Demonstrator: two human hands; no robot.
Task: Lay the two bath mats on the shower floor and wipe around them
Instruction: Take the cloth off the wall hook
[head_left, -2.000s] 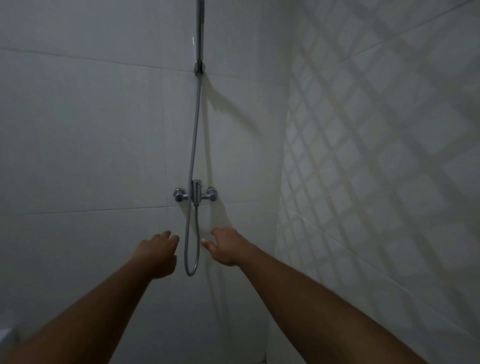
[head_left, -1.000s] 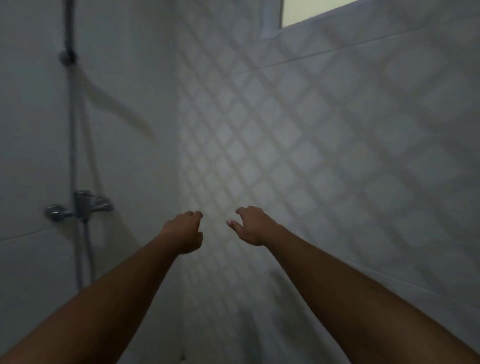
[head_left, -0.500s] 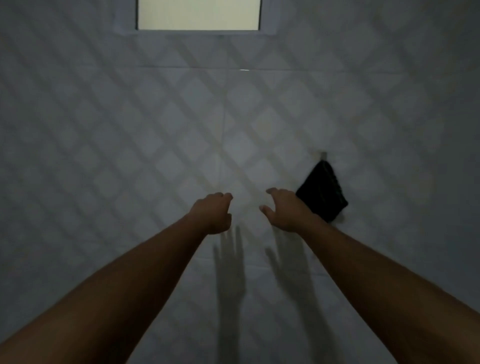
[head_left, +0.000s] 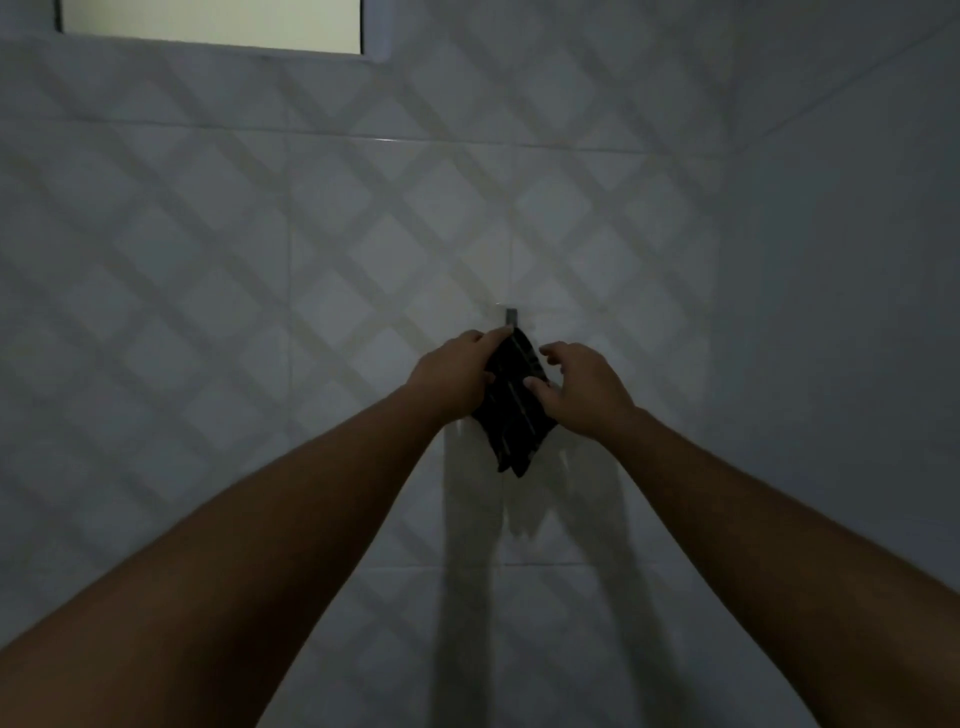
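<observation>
Black cloth (head_left: 517, 410) on hook (head_left: 511, 315) looks soft, light; left hand (head_left: 453, 381) pinches its top, right hand (head_left: 582, 391) open, touching its edge.

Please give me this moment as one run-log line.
stage: taking cloth off hook | left hand: grip on cloth | right hand: touching cloth, fingers spread | hook: on wall | mats: not in view
</observation>
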